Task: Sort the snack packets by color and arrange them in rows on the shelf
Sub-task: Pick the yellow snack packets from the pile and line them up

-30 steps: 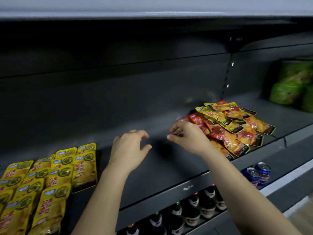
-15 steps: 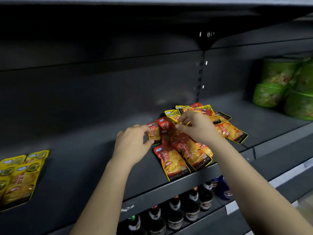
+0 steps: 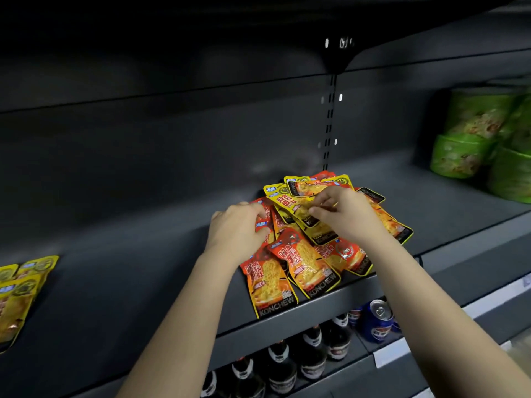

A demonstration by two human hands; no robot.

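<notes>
Yellow packets (image 3: pixel 20 288) lie sorted at the shelf's (image 3: pixel 143 282) left, while the red-and-yellow pile (image 3: pixel 310 262) sits mid-shelf. Right hand (image 3: pixel 344 216) pinches a yellow packet (image 3: pixel 290 203), and left hand (image 3: pixel 235 228) grips a red packet (image 3: pixel 266 216). Plenty left, I'd say.

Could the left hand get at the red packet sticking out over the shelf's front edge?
Probably yes. The left hand grips the pile just behind that red packet, whose lower half lies bare at the shelf edge; only a neighbouring packet overlaps one side.
</notes>
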